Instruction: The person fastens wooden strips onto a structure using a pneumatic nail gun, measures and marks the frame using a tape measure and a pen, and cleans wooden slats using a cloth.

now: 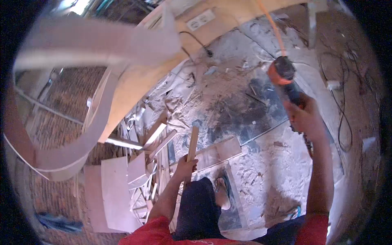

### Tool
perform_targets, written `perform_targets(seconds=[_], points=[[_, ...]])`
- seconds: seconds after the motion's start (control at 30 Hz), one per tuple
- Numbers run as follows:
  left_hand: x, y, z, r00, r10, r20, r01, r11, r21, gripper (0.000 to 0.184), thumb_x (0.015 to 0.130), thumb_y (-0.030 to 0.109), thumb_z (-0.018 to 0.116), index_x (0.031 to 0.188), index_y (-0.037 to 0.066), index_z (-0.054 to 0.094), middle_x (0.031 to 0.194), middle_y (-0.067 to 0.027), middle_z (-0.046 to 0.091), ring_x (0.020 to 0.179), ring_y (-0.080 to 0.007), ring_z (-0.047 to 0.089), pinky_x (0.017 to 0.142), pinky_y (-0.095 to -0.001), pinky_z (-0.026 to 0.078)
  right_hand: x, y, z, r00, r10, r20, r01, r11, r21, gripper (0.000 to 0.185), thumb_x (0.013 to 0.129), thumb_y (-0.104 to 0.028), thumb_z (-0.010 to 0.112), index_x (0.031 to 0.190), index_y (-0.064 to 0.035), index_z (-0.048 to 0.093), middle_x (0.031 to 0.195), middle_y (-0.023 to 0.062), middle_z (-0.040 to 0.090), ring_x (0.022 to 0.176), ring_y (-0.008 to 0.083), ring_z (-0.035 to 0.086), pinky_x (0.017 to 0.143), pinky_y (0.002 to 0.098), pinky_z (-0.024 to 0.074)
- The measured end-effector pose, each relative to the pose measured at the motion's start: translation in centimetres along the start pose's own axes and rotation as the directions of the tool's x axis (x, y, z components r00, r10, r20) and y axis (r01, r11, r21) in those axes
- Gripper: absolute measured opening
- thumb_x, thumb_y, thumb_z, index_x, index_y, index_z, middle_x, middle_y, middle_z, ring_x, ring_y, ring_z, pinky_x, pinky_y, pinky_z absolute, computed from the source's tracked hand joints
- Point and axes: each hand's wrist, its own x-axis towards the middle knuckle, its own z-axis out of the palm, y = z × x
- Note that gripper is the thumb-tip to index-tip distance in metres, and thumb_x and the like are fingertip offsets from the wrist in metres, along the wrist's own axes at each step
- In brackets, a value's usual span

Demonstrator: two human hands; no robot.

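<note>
My left hand (pixel 186 168) is closed round a narrow wooden strip (pixel 193 143), which points up and away from my lap. On the right, my right hand (pixel 304 116) grips the dark handle of an orange and black power tool (pixel 281 73). An orange cord (pixel 272 24) runs from the tool's far end toward the top of the view. The two hands are well apart. Below the strip, a flat board (pixel 220 151) lies near my foot.
A curved wooden piece (pixel 61 157) and a bench with a tan top (pixel 134 90) fill the left side. Wood offcuts (pixel 139 167) are piled at lower left. Dust and scraps cover the floor (pixel 253 179). Black cables (pixel 341 108) lie at right.
</note>
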Motion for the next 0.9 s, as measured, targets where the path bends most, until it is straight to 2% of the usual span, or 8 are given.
perform_targets(seconds=[0.17,0.33,0.4,0.43,0.5,0.63,0.73,0.9], points=[[3.5,0.0,-1.6,0.953,0.11,0.281,-0.126,0.991,0.04,0.05,0.085,0.012,0.075,0.129,-0.004,0.057,0.086,-0.0079,0.066,0.068,-0.0153,0.065,0.062,-0.0318,0.056,5.0,0.2,0.9,0.98,-0.147,-0.135,0.143,0.989,-0.043,0.034,0.093,-0.038,0.072,0.097,-0.0054,0.064,0.068,-0.0016,0.057,0.055,0.0089,0.054,0.051,0.0262,0.0423],[7.6,-1.6,-0.7,0.943,0.134,0.304,-0.07,0.975,-0.212,0.044,0.087,0.012,0.075,0.125,-0.003,0.06,0.093,-0.0086,0.067,0.074,-0.0173,0.066,0.068,-0.0332,0.059,8.9,-0.4,2.5,0.978,-0.098,-0.182,0.061,0.978,-0.198,0.046,0.091,-0.052,0.07,0.095,-0.0068,0.066,0.071,0.0004,0.059,0.055,0.01,0.056,0.054,0.027,0.0445],[9.7,-2.4,0.0,0.924,0.303,0.235,-0.243,0.937,-0.251,0.039,0.087,0.013,0.074,0.12,-0.003,0.061,0.094,-0.0075,0.068,0.078,-0.0165,0.067,0.071,-0.0327,0.057,9.8,-0.6,1.2,0.976,-0.128,-0.176,0.092,0.975,-0.201,0.047,0.091,-0.054,0.069,0.095,-0.0072,0.066,0.073,0.0011,0.062,0.058,0.0106,0.058,0.054,0.0269,0.0453],[10.7,-1.9,0.4,0.92,0.303,0.248,-0.231,0.932,-0.279,0.039,0.087,0.013,0.074,0.12,-0.003,0.061,0.094,-0.0075,0.068,0.078,-0.0165,0.067,0.071,-0.0327,0.057,9.8,-1.7,0.1,0.993,0.044,-0.111,-0.06,0.987,-0.146,0.05,0.094,-0.053,0.065,0.115,-0.0078,0.059,0.101,0.0101,0.061,0.09,0.0188,0.059,0.084,0.0394,0.0437],[12.1,-0.7,0.6,0.883,0.439,0.165,-0.401,0.889,-0.221,0.033,0.088,0.013,0.076,0.116,0.0,0.063,0.092,-0.0061,0.069,0.082,-0.0148,0.068,0.074,-0.0347,0.058,9.9,-1.9,-0.2,0.989,0.054,-0.136,-0.085,0.968,-0.235,0.05,0.094,-0.053,0.065,0.115,-0.0079,0.059,0.101,0.0104,0.062,0.09,0.0194,0.06,0.084,0.0397,0.0439],[15.7,2.3,1.3,0.87,0.478,0.122,-0.424,0.851,-0.311,0.032,0.09,0.015,0.075,0.114,-0.002,0.063,0.096,-0.0072,0.071,0.083,-0.0167,0.068,0.079,-0.0363,0.058,8.7,-1.0,0.0,0.972,0.073,-0.224,-0.156,0.912,-0.379,0.051,0.093,-0.053,0.066,0.115,-0.0081,0.06,0.102,0.0109,0.062,0.091,0.0205,0.06,0.085,0.0404,0.0443],[18.6,4.1,2.1,0.791,0.611,-0.045,-0.549,0.674,-0.495,0.035,0.093,0.014,0.071,0.123,-0.001,0.061,0.097,-0.0074,0.069,0.089,-0.0155,0.068,0.079,-0.0324,0.055,7.4,-0.6,0.3,0.955,0.097,-0.28,-0.223,0.857,-0.464,0.051,0.092,-0.053,0.067,0.115,-0.0082,0.06,0.102,0.0112,0.063,0.092,0.0214,0.06,0.085,0.0408,0.0446],[20.1,11.4,0.5,0.651,0.708,-0.272,-0.608,0.272,-0.746,0.046,0.096,0.016,0.065,0.134,-0.005,0.049,0.104,-0.0143,0.069,0.095,-0.0251,0.07,0.085,-0.0415,0.056,4.6,-0.1,0.9,0.926,0.115,-0.361,-0.316,0.758,-0.57,0.051,0.091,-0.052,0.068,0.116,-0.0084,0.061,0.103,0.0118,0.063,0.093,0.0228,0.061,0.086,0.0416,0.0451]])
